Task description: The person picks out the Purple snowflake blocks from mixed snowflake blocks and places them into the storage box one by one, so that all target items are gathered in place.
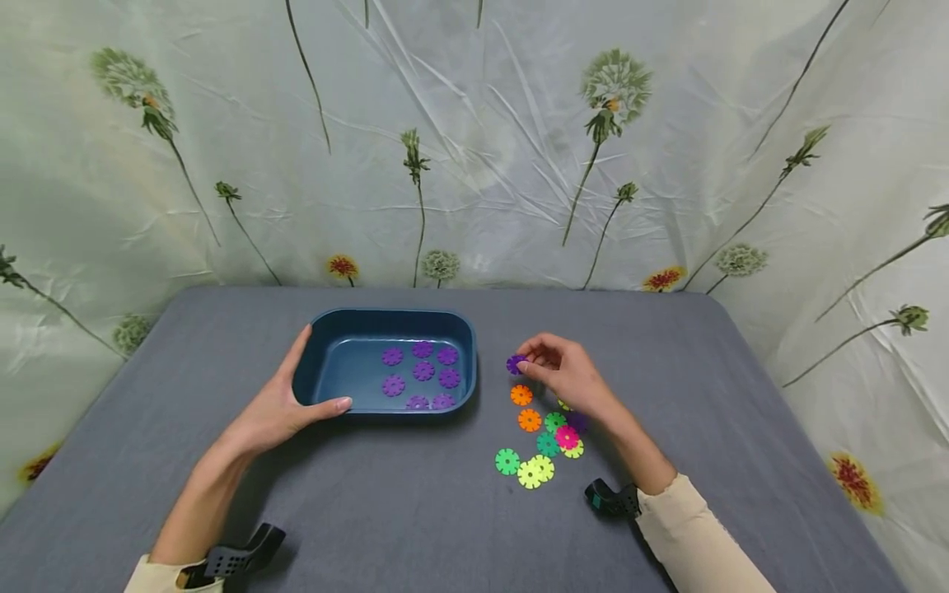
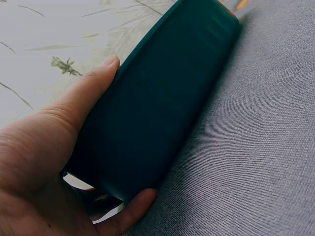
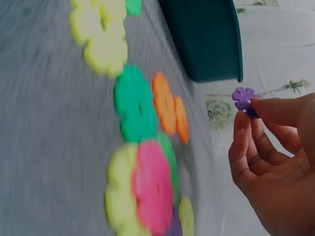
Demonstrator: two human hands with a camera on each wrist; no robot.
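A dark blue rectangular tray (image 1: 337,375) holds several purple notched plastic discs (image 1: 423,371), mostly toward its right side. At its left end my left hand (image 1: 278,412) grips the tray, the thumb on the near rim; in the left wrist view a fingertip (image 2: 145,199) touches its lower edge. My right hand (image 1: 569,376) pinches one purple notched disc (image 3: 242,96) between thumb and fingers, just right of the tray and off the table. Below that hand lie orange discs (image 1: 530,420), a pink disc (image 1: 567,437) and green discs (image 1: 507,461).
Yellow discs (image 1: 530,473) lie at the near end of the loose group, some overlapping others. Another purple disc (image 1: 577,422) is partly hidden by the right forearm. Grey cloth (image 1: 415,511) covers the table, and a flower-patterned curtain (image 1: 489,165) hangs behind it.
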